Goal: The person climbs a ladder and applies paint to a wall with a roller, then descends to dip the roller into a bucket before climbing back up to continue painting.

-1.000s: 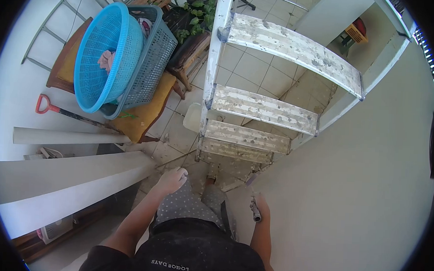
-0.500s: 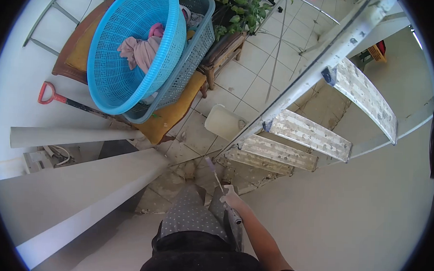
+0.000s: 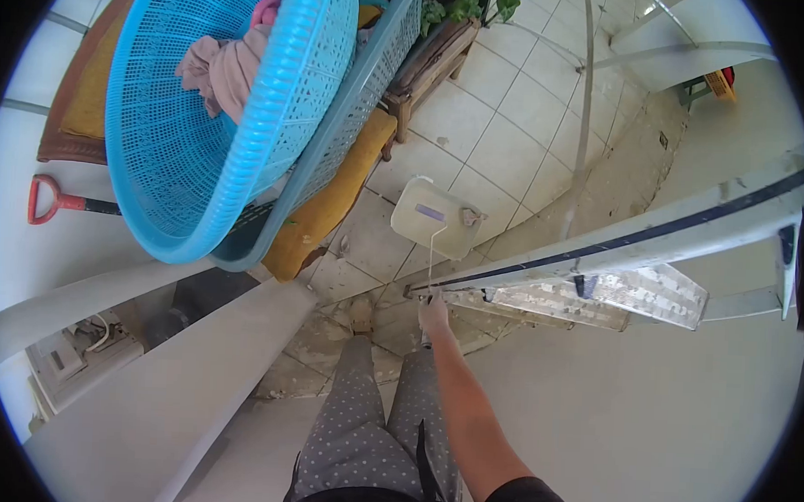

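Observation:
My right hand (image 3: 434,316) is closed around the handle of a small paint roller (image 3: 431,213), arm stretched forward. The roller's thin wire frame runs away from my fingers to a narrow lilac sleeve, which overlaps the inside of a whitish plastic tub (image 3: 405,222) on the floor. A small crumpled, pale piece (image 3: 470,217) lies at the tub's right side. Just right of my hand is the foot end of a paint-spattered metal stepladder (image 3: 617,247). My left hand is out of view.
On the left, a blue laundry basket (image 3: 123,163) with clothes rests in a grey crate (image 3: 320,171) on a yellow-seated chair (image 3: 318,225). A red-handled tool (image 3: 45,200) leans by the wall. White boxed columns (image 3: 190,381) stand at lower left. Floor tiles (image 3: 443,127) look dirty.
My right hand has reached forward with the paint roller, bringing its sleeve from over the floor near my feet to the tub. The view has shifted, and the stepladder appears lower and more slanted.

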Tool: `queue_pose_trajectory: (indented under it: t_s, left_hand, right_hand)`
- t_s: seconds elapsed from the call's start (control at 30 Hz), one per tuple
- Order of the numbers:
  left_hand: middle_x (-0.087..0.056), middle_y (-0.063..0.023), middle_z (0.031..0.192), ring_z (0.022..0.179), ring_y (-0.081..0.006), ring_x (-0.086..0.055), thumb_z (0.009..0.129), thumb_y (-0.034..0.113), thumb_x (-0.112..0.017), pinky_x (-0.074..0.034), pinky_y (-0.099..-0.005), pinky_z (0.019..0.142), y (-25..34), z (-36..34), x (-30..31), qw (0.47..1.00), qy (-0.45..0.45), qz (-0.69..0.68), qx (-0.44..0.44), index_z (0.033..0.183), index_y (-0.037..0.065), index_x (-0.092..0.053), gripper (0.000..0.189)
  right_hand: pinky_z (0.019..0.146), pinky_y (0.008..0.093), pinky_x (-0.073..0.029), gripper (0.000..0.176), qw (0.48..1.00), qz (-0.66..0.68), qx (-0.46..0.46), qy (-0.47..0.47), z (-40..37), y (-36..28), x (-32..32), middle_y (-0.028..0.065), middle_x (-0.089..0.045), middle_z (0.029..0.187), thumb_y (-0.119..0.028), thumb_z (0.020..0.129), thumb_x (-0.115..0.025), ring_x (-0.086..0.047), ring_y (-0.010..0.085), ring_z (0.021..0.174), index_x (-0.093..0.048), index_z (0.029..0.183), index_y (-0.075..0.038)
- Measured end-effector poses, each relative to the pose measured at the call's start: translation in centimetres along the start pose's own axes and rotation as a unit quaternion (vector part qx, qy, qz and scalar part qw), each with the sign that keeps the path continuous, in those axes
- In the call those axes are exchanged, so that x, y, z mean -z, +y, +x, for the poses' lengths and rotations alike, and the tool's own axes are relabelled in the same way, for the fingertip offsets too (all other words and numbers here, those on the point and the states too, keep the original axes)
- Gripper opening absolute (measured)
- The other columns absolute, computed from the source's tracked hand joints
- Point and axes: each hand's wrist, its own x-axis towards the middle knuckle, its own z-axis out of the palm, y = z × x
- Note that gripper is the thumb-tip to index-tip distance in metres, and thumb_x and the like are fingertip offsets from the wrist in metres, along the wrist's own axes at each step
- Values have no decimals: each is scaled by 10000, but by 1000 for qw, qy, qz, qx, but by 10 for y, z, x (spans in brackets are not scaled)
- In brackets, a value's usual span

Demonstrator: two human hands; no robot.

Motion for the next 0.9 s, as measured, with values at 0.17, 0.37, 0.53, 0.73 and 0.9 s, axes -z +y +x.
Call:
queue_pose_trajectory:
  t_s: [0.17, 0.37, 0.53, 0.73, 0.9]
  left_hand:
    - [-246, -200, 1420, 1093, -338, -555, 874, 571, -442, -495, -415, 854, 2, 7, 15, 998, -10, -36, 40, 1342, 188, -310, 619]
    - [-183, -198, 1457, 1089, -330, -558, 849, 621, -451, -508, -404, 838, 1, 18, 26, 993, -23, -82, 79, 1386, 203, -236, 713]
    - [-130, -196, 1489, 1086, -323, -560, 829, 662, -458, -518, -395, 824, -4, 22, 32, 988, -34, -112, 101, 1424, 216, -173, 796]
    - [-66, -194, 1526, 1083, -315, -563, 804, 712, -467, -532, -384, 808, -9, 29, 43, 977, -83, -152, 125, 1468, 231, -99, 899]
    - [-13, -192, 1557, 1080, -308, -565, 784, 753, -474, -542, -375, 794, -17, 25, 70, 933, -277, -186, 135, 1506, 244, -36, 986]
  right_hand:
    - [749, 447, -509, 354, 988, 74, -116, -70, 17, -36, 25, 246, -651, 906, -84, 800, -533, -634, 409, 870, -586, 1143, -17]
    - [828, 433, -482, 434, 997, 30, -71, -16, 26, -12, -16, 251, -650, 986, -43, 749, -530, -616, 398, 954, -591, 1176, 3]
    - [913, 423, -452, 480, 994, -15, -93, -54, 34, -12, -27, 260, -627, 1077, -28, 733, -528, -593, 393, 1035, -571, 1208, 22]
    - [886, 438, -464, 549, 998, 9, -57, 4, 53, 3, -52, 266, -600, 1121, -52, 802, -513, -586, 395, 1018, -441, 1344, -2]
    - [523, 406, -501, 571, 982, 139, -124, -32, 73, 49, -98, 197, -625, 895, -100, 875, -512, -607, 283, 571, -357, 1424, -122]
